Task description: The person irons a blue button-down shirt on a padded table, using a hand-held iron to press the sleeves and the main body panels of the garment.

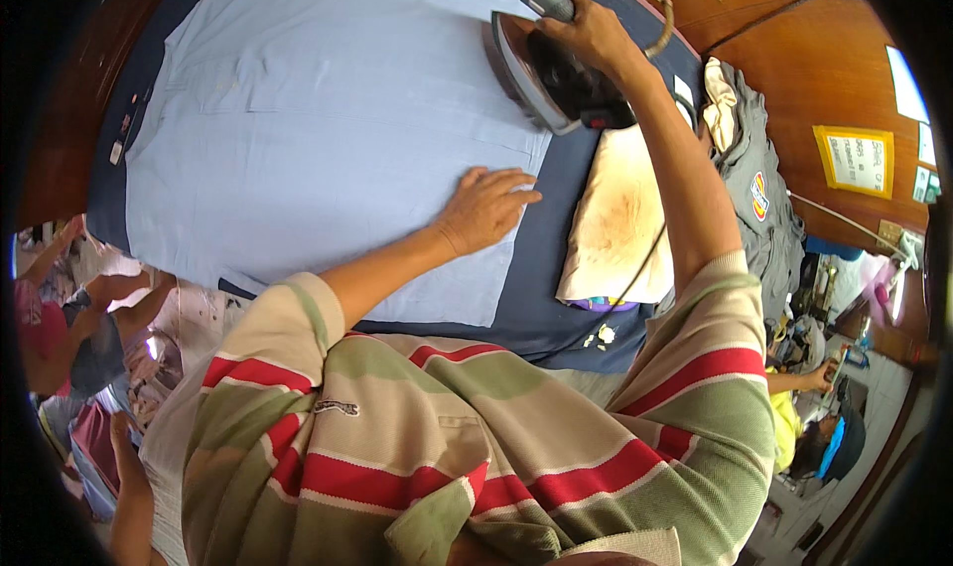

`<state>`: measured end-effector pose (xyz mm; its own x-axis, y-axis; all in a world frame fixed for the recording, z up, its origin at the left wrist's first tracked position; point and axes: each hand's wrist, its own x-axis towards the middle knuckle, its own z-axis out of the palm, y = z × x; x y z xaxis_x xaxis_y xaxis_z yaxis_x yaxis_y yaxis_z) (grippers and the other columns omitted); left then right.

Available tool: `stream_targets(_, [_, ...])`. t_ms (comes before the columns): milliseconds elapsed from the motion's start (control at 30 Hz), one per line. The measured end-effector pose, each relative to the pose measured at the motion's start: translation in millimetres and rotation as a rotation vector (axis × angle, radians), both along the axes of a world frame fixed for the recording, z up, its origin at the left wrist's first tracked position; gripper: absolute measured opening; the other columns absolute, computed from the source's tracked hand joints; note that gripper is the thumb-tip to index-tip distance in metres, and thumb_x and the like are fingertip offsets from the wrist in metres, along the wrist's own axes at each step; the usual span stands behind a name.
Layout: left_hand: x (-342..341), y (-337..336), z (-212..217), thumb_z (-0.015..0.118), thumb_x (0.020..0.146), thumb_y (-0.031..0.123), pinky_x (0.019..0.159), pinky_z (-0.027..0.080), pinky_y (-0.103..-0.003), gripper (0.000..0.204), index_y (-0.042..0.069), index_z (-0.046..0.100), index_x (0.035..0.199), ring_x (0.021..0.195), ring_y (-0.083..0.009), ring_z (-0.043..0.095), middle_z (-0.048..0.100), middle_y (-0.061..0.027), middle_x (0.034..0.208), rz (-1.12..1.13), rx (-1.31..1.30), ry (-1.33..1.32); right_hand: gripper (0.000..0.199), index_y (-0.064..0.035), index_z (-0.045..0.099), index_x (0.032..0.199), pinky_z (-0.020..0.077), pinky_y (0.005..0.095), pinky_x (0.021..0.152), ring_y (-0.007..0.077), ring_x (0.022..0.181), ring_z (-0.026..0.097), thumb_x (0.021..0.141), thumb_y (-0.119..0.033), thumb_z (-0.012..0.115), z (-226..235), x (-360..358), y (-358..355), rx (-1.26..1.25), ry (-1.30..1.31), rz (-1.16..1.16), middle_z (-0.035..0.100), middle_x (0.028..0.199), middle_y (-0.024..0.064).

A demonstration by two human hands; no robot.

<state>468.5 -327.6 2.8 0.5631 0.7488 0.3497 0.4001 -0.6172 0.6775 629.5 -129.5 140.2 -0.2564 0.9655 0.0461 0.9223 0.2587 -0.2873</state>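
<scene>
A light blue shirt [328,119] lies spread over a dark blue padded surface. My right hand [599,42] is wrapped round the handle of a steam iron [574,89] at the shirt's far right edge. The iron looks tilted, and I cannot tell whether its soleplate touches the cloth. My left hand [486,209] rests palm down on the shirt near its right edge, fingers stretched out and holding nothing.
A folded cream cloth [617,218] with brown scorch marks lies right of the shirt. Beyond it is a dark grey garment [756,184]. A hose [663,25] runs from behind the iron. Other people are at lower left and right; a wooden wall [784,60] stands at right.
</scene>
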Motion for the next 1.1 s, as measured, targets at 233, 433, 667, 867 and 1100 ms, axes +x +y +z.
stream_targets(233, [-74, 117, 13, 0.053, 0.087, 0.015, 0.096, 0.033, -0.042, 0.025, 0.011, 0.060, 0.111, 0.111, -0.0210, 0.052, 0.058, -0.0040, 0.114, 0.294, 0.138, 0.158, 0.054, 0.0103, 0.056, 0.099, 0.0460, 0.0432, 0.079, 0.0441, 0.091, 0.060, 0.080, -0.040, 0.058, 10, 6, -124, -0.170, 0.187, -0.372, 0.060, 0.090, 0.0340])
stream_targets(433, [-79, 153, 21, 0.059, 0.085, 0.020, 0.091, 0.033, -0.043, 0.021, 0.013, 0.058, 0.105, 0.108, -0.0181, 0.050, 0.055, 0.0002, 0.115, 0.084, -0.043, 0.608, 0.055, 0.0094, 0.056, 0.104, 0.0463, 0.0427, 0.081, 0.0436, 0.093, 0.060, 0.080, -0.040, 0.058, -8, -10, -171, -0.254, 0.139, -0.690, 0.061, 0.093, 0.0328])
stream_targets(667, [-89, 171, 14, 0.060, 0.083, 0.018, 0.084, 0.036, -0.040, 0.014, 0.010, 0.051, 0.089, 0.086, -0.0244, 0.059, 0.064, -0.0054, 0.087, 0.022, -0.179, 0.413, 0.052, 0.0088, 0.058, 0.103, 0.0473, 0.0419, 0.080, 0.0419, 0.092, 0.061, 0.078, -0.037, 0.061, -23, -9, -153, -0.119, 0.145, -0.674, 0.062, 0.092, 0.0313])
stream_targets(867, [-89, 170, 14, 0.058, 0.085, 0.018, 0.085, 0.037, -0.041, 0.015, 0.011, 0.053, 0.097, 0.092, -0.0227, 0.058, 0.062, -0.0034, 0.099, 0.077, -0.104, 0.427, 0.047, 0.0044, 0.059, 0.101, 0.0480, 0.0399, 0.076, 0.0370, 0.085, 0.064, 0.077, -0.036, 0.063, -24, -14, -127, -0.151, 0.211, -0.580, 0.063, 0.086, 0.0271])
stream_targets(1100, [-90, 144, -2, 0.046, 0.092, 0.031, 0.106, 0.020, -0.049, 0.047, 0.019, 0.039, 0.136, 0.133, -0.0170, 0.030, 0.039, 0.0012, 0.141, -0.142, 0.215, 0.531, 0.043, 0.0015, 0.058, 0.100, 0.0477, 0.0397, 0.074, 0.0357, 0.080, 0.063, 0.076, -0.033, 0.066, -11, -28, -141, -0.310, 0.210, -0.512, 0.064, 0.083, 0.0229])
